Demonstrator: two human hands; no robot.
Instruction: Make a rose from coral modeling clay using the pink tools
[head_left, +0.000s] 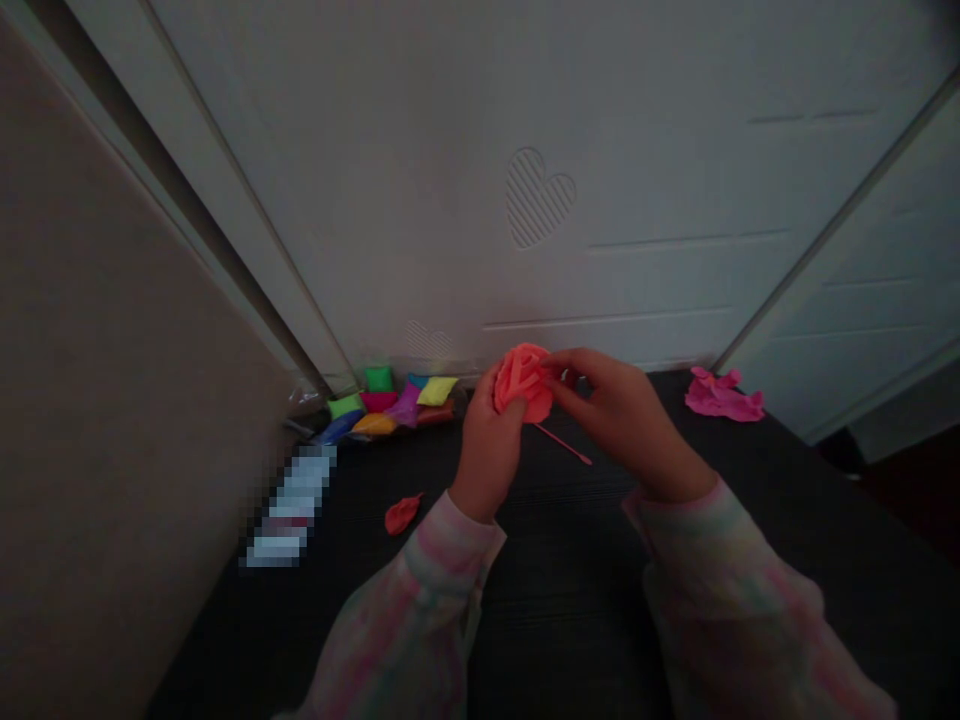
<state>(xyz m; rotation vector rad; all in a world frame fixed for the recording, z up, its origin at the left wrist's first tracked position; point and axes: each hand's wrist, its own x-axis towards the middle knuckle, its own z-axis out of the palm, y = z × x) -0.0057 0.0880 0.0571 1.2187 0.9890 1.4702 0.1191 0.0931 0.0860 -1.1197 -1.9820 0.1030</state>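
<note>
My left hand (pixel 487 440) holds a round, flat piece of coral modelling clay (pixel 523 385) up above the dark table, thumb across its front and fingers behind. Raised strips of the same colour cross its face. My right hand (pixel 607 405) is closed in a pinch at the right edge of the clay, thumb and forefinger touching it. Below the hands a thin pink stick (pixel 564 444) with a wider end lies on the table. To the left of my left wrist rests a small lump of coral clay (pixel 403 514).
A clear bag of several bright clay packets (pixel 375 402) lies along the back left edge. Crumpled pink clay (pixel 724 396) sits at the back right of the dark table (pixel 555 620). A blurred whitish strip (pixel 292 510) is at left. White panels (pixel 420 150) rise behind.
</note>
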